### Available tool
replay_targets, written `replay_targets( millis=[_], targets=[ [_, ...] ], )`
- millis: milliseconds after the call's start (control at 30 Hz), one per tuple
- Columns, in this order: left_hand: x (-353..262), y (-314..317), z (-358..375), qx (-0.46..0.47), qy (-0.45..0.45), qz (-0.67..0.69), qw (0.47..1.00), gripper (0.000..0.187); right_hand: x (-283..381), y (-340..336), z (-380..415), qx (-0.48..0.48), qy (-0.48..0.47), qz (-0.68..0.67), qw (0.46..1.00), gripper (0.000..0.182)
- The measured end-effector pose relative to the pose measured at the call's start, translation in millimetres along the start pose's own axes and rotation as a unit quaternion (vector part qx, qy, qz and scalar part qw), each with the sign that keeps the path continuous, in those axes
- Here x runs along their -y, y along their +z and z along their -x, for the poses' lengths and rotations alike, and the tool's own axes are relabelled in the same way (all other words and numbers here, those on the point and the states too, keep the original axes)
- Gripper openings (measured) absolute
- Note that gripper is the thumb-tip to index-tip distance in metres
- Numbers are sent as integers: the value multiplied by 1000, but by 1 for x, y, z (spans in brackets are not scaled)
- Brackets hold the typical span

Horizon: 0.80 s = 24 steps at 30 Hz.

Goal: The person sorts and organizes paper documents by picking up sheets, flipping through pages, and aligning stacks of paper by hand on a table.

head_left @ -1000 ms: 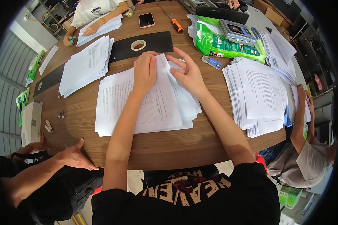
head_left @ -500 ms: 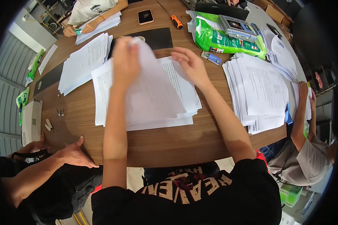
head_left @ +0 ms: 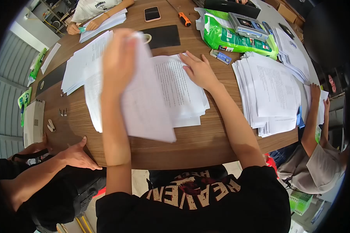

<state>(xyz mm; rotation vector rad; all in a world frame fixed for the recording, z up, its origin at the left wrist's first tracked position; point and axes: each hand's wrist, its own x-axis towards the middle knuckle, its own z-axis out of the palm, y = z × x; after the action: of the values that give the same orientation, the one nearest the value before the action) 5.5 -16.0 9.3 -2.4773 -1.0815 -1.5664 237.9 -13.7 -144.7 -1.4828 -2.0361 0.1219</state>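
My left hand [head_left: 119, 64], smeared by motion, grips a sheet of paper [head_left: 147, 101] by its upper edge. The sheet is lifted and tilted, its back side toward me. Beneath it on the left are more printed pages [head_left: 92, 99], partly hidden by my arm. To the right lies a stack of printed paper [head_left: 177, 85] on the table. At that stack's upper right corner rests my right hand [head_left: 200, 72], fingers apart and stretched out over the edge of the pages.
A paper pile [head_left: 274, 89] stands on the right, another [head_left: 81, 58] at the left. Farther back are a phone [head_left: 152, 14], an orange screwdriver [head_left: 184, 19], a green packet [head_left: 229, 39] and a tape roll [head_left: 147, 38]. Co-workers' hands show around the wooden table [head_left: 155, 155].
My left hand has swung the lifted sheet leftward, uncovering more of the stack's printed text. My right hand has come down onto the stack's corner.
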Motion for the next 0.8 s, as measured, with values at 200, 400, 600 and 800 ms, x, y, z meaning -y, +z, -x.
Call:
replay_targets(
  millis=[200, 400, 600, 800],
  targets=[
    [40, 93, 32, 128, 11, 37, 991, 11, 27, -31, -7, 28, 16, -114, 993, 43],
    [38, 89, 38, 76, -96, 150, 981, 13, 64, -52, -18, 24, -9, -556, 831, 53],
    [53, 11, 6, -118, -82, 25, 989, 25, 16, -33, -19, -66, 38, -463, 883, 50],
    [21, -105, -6, -211, -22, 150, 966, 47, 0, -6, -3, -22, 1, -50, 998, 42]
  ],
)
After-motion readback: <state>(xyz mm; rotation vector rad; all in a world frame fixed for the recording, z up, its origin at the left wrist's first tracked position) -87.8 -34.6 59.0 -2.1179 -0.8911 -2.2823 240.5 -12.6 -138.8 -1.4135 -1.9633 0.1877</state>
